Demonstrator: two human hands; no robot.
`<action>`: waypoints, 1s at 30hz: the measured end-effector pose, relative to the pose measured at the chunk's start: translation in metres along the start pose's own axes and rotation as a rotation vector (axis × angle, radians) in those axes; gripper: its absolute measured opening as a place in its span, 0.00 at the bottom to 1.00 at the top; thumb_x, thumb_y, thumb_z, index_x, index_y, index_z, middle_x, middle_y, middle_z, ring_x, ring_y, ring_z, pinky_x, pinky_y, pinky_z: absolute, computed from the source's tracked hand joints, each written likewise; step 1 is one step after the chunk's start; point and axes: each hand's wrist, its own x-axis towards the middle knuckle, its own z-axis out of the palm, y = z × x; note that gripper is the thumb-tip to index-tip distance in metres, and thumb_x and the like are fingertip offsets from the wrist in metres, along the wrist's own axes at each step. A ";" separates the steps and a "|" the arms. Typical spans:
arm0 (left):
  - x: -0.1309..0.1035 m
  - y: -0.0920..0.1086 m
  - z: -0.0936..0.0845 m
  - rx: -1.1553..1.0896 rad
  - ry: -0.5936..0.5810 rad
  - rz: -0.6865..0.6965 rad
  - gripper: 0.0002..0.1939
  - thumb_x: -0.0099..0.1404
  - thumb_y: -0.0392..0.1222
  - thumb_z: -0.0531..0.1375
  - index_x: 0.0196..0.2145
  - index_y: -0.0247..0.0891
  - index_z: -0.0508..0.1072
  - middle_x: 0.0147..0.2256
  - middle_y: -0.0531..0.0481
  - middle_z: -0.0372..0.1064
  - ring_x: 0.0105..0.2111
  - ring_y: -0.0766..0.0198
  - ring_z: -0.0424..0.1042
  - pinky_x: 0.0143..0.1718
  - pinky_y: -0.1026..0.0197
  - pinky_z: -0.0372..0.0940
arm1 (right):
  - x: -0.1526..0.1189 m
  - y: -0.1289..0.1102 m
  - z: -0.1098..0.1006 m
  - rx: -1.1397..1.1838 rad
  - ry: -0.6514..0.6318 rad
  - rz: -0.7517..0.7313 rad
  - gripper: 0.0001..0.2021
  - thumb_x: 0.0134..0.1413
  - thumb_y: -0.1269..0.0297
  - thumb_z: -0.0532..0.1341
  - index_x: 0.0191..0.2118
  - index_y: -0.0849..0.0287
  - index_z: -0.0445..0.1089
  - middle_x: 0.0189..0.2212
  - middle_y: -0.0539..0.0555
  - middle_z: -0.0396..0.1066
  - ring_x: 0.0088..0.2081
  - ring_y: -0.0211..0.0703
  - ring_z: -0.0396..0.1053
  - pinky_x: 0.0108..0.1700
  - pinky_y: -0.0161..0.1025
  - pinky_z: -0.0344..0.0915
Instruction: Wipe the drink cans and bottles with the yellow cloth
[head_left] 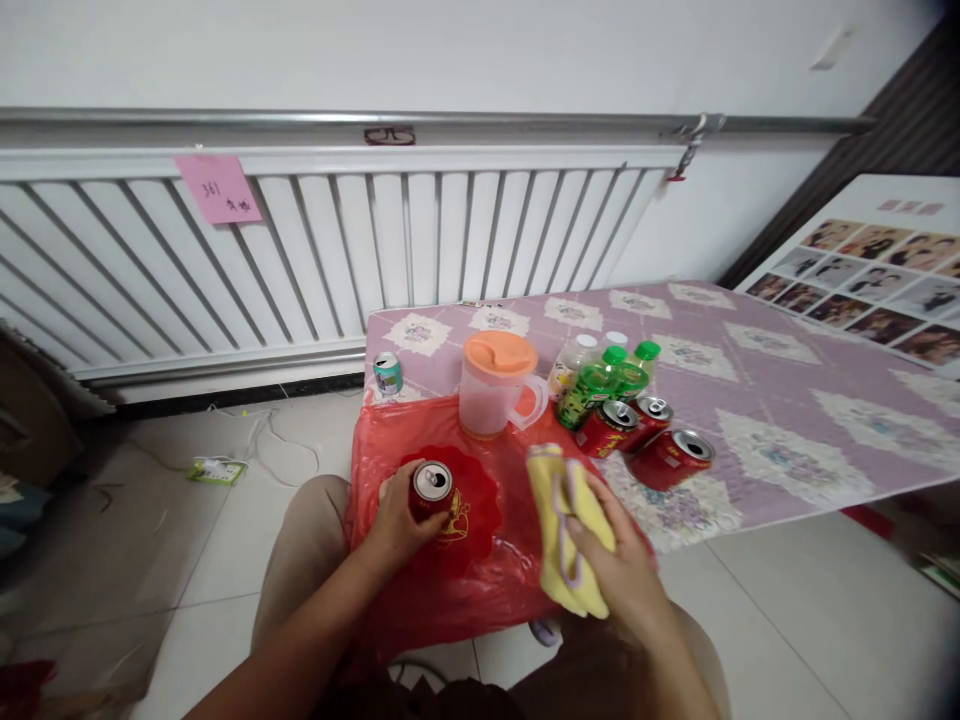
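My left hand is wrapped round an opened red drink can, which stands upright over a red plastic sheet with a gold print. To the right, my right hand grips a folded yellow cloth with purple edging, held above the sheet's right side. Beyond both hands stands a clear pitcher with an orange lid. Right of the pitcher, several red cans with opened tops sit close to green-capped bottles.
A small teal can stands at the table's back left corner. A purple patterned tablecloth covers the table. Behind it runs a white radiator. A photo board leans at the right. A power strip with cables lies on the floor.
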 end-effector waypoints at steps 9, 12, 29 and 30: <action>0.001 0.002 0.000 -0.025 0.012 0.000 0.37 0.47 0.38 0.70 0.55 0.40 0.64 0.53 0.42 0.70 0.54 0.47 0.70 0.57 0.42 0.63 | 0.038 -0.052 0.089 -0.525 -0.207 -0.480 0.33 0.49 0.72 0.58 0.64 0.55 0.61 0.63 0.61 0.60 0.62 0.60 0.59 0.60 0.58 0.59; 0.002 0.003 -0.001 -0.018 -0.002 0.010 0.37 0.48 0.40 0.70 0.55 0.39 0.64 0.52 0.41 0.71 0.53 0.47 0.71 0.56 0.42 0.63 | 0.038 -0.062 0.105 -0.741 -0.237 -0.576 0.34 0.48 0.77 0.58 0.63 0.52 0.63 0.66 0.60 0.56 0.60 0.63 0.59 0.56 0.59 0.62; 0.002 0.004 -0.001 0.002 -0.022 0.003 0.36 0.49 0.41 0.69 0.54 0.40 0.63 0.52 0.42 0.71 0.52 0.48 0.70 0.56 0.43 0.62 | -0.003 -0.069 0.094 -1.152 -0.399 -0.734 0.26 0.59 0.78 0.54 0.61 0.52 0.66 0.66 0.53 0.58 0.61 0.63 0.62 0.41 0.53 0.77; 0.002 0.003 -0.001 0.010 -0.021 0.008 0.36 0.49 0.40 0.69 0.55 0.40 0.63 0.52 0.42 0.71 0.52 0.48 0.70 0.56 0.43 0.61 | -0.006 -0.067 0.093 -1.151 -0.398 -0.734 0.27 0.58 0.79 0.54 0.61 0.52 0.66 0.66 0.53 0.58 0.61 0.63 0.62 0.41 0.53 0.77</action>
